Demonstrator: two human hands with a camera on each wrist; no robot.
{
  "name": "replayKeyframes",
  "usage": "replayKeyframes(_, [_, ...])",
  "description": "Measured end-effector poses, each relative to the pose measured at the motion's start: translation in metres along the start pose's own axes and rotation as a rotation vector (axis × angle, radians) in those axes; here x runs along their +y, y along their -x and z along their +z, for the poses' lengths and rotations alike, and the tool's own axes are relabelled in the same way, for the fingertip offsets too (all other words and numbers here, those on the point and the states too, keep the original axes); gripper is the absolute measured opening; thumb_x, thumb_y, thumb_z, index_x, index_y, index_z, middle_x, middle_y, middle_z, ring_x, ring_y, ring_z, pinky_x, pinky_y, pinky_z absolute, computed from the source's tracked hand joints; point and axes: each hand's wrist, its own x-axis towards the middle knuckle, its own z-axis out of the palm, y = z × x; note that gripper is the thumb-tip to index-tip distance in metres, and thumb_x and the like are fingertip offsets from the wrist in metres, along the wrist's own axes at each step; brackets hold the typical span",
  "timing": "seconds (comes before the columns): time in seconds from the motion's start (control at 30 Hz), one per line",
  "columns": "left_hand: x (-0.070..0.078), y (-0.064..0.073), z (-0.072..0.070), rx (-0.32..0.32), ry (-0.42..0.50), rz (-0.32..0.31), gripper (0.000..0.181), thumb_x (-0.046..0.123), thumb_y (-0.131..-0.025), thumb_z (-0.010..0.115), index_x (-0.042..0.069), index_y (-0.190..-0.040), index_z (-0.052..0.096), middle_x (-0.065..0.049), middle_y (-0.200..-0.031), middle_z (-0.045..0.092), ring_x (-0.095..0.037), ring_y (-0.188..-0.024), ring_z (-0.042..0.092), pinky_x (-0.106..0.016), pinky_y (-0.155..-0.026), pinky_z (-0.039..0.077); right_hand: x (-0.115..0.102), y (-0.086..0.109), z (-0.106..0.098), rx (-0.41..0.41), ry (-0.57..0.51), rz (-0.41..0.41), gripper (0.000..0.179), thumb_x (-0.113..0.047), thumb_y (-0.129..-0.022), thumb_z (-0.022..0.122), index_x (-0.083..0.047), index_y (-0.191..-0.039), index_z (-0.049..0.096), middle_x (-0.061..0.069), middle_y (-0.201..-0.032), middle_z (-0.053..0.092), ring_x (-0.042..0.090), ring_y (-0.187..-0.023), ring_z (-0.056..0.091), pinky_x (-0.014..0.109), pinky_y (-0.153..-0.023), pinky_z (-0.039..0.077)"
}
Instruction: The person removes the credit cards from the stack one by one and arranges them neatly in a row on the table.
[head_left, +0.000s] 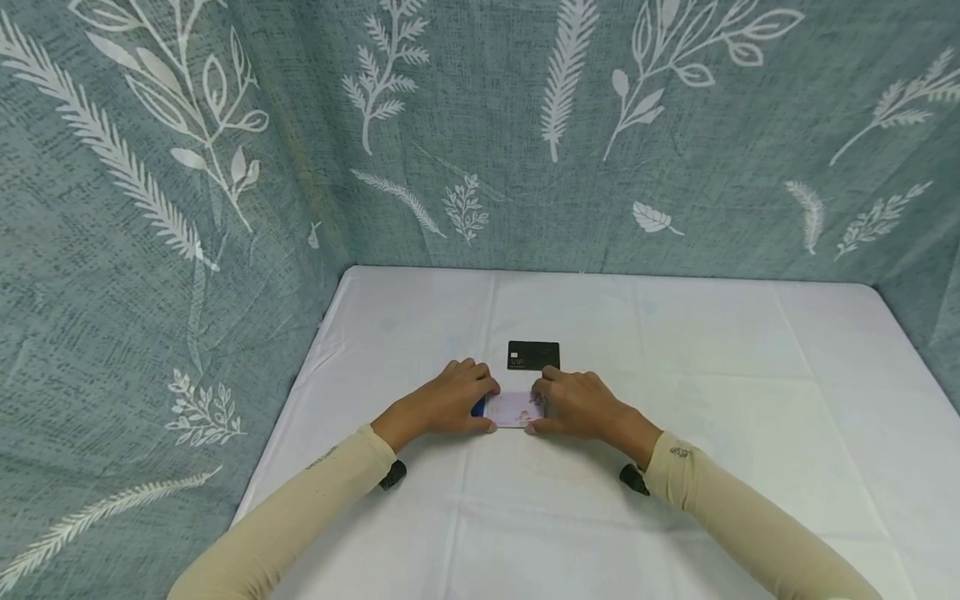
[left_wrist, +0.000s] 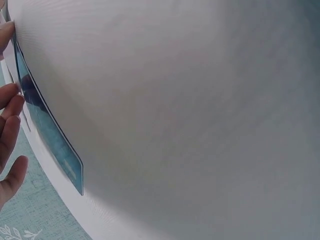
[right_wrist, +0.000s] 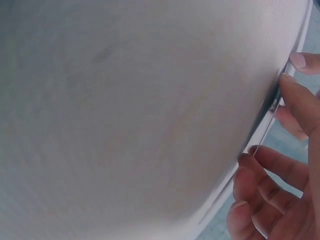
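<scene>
A pale pink card point(head_left: 513, 410) with a floral print lies between the two hands, low over the white table. My left hand point(head_left: 452, 402) pinches its left end, thumb at the near edge and fingers at the far edge. The right hand point(head_left: 583, 407) grips the right end in the same way. A strip of a blue card point(head_left: 478, 407) shows at the pink card's left end, partly hidden by the left hand. In the left wrist view this blue card point(left_wrist: 52, 135) stretches out beside the fingers. Just beyond the right fingertips lies a black card point(head_left: 534, 355) marked VIP.
A white cloth covers the table point(head_left: 712, 433). Blue-green curtains point(head_left: 480, 125) with white leaf prints hang behind it and along the left side. Black wrist devices point(head_left: 633, 479) sit beneath both forearms, close to the cloth.
</scene>
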Motion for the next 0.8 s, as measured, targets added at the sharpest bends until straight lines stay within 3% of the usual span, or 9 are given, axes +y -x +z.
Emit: replayKeyframes(0.8, [-0.0023,-0.0016,0.0023,-0.009,-0.027,0.011,0.054,0.048,-0.087,0.076,0.012,-0.126,0.066,-0.005,-0.120,0.062,-0.021,-0.108,0.053,-0.040,-0.096,0.043,-0.0002,-0.0001,0.0033,-0.001,0.020,-0.006,0.056,-0.055,-0.080,0.079,-0.010,-0.112,0.073,-0.002,-0.092,0.057,0.006,-0.059,0.046,0.021,-0.050,0.035])
